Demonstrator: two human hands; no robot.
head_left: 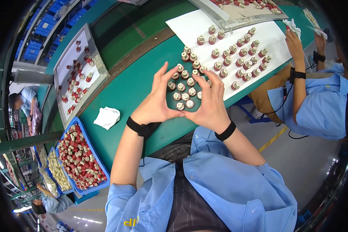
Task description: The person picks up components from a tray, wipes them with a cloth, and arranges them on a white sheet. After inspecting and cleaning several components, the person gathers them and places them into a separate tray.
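Note:
On the green table mat (143, 89) a cluster of small red cylindrical parts with silvery metal tops (185, 96) stands upright. My left hand (152, 102) curves round the cluster's left side, fingers stretched and apart from the thumb. From the other side my right hand (212, 106) curves likewise, its fingers reaching over the parts at the right. The two thumbs meet at the near side, so both hands form a ring about the group. Some parts are partly hidden by my right fingers; contact with the fingers is hard to make out.
More such parts stand in rows on a white sheet (189, 27) to the right. A white-lined tray (100, 65) with loose parts, a crumpled white cloth (106, 117) and a full blue bin (106, 170) lie left. A co-worker's hand (294, 44) works at the right.

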